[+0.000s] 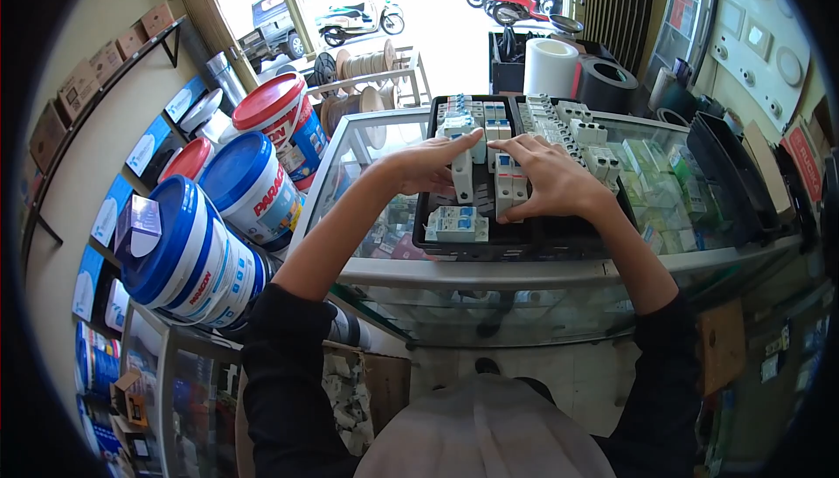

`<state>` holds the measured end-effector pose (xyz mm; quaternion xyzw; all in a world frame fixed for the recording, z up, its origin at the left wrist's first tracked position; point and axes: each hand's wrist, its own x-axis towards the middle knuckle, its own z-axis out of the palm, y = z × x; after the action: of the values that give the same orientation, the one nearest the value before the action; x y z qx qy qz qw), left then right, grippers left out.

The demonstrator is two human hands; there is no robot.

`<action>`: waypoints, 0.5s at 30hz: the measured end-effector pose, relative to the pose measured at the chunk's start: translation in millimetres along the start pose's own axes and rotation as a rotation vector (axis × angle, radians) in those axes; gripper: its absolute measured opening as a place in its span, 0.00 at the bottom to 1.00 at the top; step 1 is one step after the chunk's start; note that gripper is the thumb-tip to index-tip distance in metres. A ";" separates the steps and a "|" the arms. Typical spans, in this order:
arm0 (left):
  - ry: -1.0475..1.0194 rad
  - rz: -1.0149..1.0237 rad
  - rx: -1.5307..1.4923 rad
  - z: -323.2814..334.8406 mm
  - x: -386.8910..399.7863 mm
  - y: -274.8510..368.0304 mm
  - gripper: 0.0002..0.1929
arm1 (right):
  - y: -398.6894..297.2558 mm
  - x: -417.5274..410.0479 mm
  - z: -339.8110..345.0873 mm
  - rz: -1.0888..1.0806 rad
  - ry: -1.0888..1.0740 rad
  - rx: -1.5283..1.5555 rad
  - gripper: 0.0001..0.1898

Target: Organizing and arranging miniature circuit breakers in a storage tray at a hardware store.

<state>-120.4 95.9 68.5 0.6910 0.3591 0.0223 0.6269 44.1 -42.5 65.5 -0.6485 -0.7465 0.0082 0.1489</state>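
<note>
Two black plastic trays (518, 248) of white circuit breakers stand side by side on a glass display counter. My right hand (557, 173) has its thumb and fingers around a white circuit breaker with blue switches (510, 183) in the left tray. Beside it, my left hand (429, 163) is at an upright white breaker (462, 178), thumb raised and fingers partly hidden behind it; whether it grips the breaker is unclear. Another breaker with blue switches (455, 224) lies at the tray's near left corner. Rows of white breakers (550, 121) fill much of the right tray.
The metal-edged glass counter (459, 273) holds small boxes under its top. Paint buckets (239, 176) stand at the left. Empty-looking black trays (727, 180) lie at the counter's right. Beyond the far edge are cable reels (367, 62) and a white roll (550, 68).
</note>
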 end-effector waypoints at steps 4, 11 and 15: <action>-0.121 0.067 0.067 11.4 7.3 0.6 0.39 | 0.6 -1.5 -6.7 0.032 -0.043 -0.008 0.49; -0.225 0.046 0.052 14.6 9.4 1.0 0.32 | 5.2 -0.8 -5.1 0.055 -0.076 0.026 0.51; -0.195 0.097 0.185 18.8 1.2 1.7 0.28 | 6.3 -3.7 -10.5 0.083 -0.122 0.016 0.51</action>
<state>-109.6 80.5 65.5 0.7615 0.2629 -0.0479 0.5905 53.1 -47.0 73.4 -0.6759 -0.7267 0.0599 0.1078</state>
